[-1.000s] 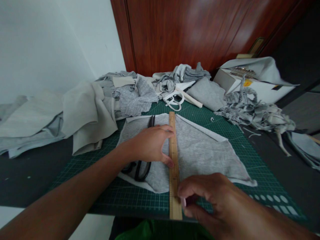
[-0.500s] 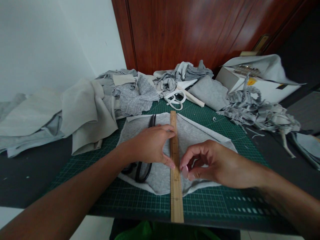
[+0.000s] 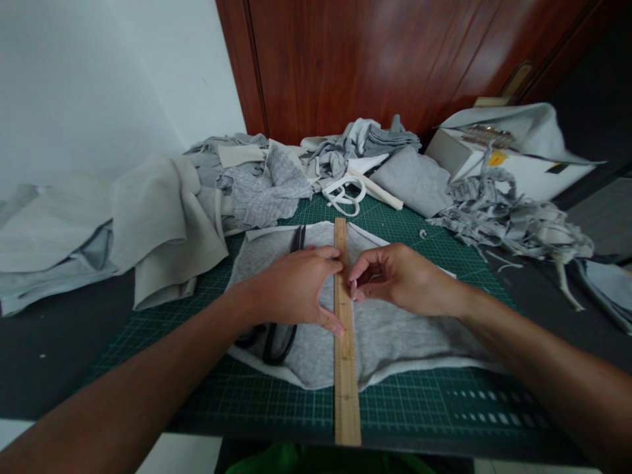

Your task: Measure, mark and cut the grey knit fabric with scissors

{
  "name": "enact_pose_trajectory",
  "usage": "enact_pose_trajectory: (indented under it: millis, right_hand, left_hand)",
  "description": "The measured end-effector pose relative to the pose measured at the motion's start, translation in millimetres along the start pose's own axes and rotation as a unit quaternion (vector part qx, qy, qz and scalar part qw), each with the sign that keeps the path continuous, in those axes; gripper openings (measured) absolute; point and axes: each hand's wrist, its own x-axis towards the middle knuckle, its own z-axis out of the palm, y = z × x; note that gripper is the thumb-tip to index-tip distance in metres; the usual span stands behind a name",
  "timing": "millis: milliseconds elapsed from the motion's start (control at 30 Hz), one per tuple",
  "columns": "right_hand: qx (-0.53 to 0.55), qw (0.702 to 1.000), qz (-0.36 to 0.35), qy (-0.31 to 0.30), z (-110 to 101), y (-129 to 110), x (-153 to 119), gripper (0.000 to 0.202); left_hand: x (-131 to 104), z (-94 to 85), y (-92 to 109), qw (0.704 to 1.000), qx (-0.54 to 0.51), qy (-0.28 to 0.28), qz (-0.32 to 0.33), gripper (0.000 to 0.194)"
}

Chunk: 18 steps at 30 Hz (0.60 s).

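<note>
A wooden ruler (image 3: 346,368) lies upright in the view across a grey fabric piece (image 3: 395,329). My left hand (image 3: 301,286) is spread, its thumb and fingertips resting on the ruler's left part. Black scissors (image 3: 280,342) lie on the fabric, partly under that hand. Against the ruler's right edge, my right hand (image 3: 390,276) pinches a small pinkish piece of chalk (image 3: 353,289). A thin light line shows on the fabric beside the ruler below the chalk.
A green cutting mat (image 3: 395,401) lies beneath the fabric. Behind it are white-handled scissors (image 3: 345,196) and grey scraps (image 3: 271,187). Beige cloth (image 3: 153,210) is heaped at the left. Shredded strips (image 3: 518,224) and a white box (image 3: 528,174) stand at the right.
My right hand has moved away from me along the ruler's right edge, with the chalk still pinched. My left hand has stayed on the ruler.
</note>
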Motion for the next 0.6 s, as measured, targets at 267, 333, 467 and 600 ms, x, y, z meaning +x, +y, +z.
enact_pose_trajectory:
  millis: [267, 333, 467, 600]
  right_hand:
    - [-0.005, 0.999, 0.018, 0.032, -34, 9, 46, 0.016]
    - [0.011, 0.998, 0.026, 0.054, -44, 11, 61, 0.018]
    - [0.023, 0.997, 0.035, 0.07, -60, 12, 85, 0.02]
    - [0.006, 0.996, 0.032, 0.084, -70, 12, 102, 0.02]
  left_hand:
    - [1, -0.5, -1, 1.0, -0.019, -0.003, -0.013, 0.092]
    - [0, 0.0, -1, 1.0, -0.014, -0.003, -0.015, 0.094]
    - [0, 0.2, -2, 1.0, 0.005, -0.011, -0.021, 0.095]
    - [0, -1.0, -2, 0.999, 0.006, -0.019, -0.029, 0.093]
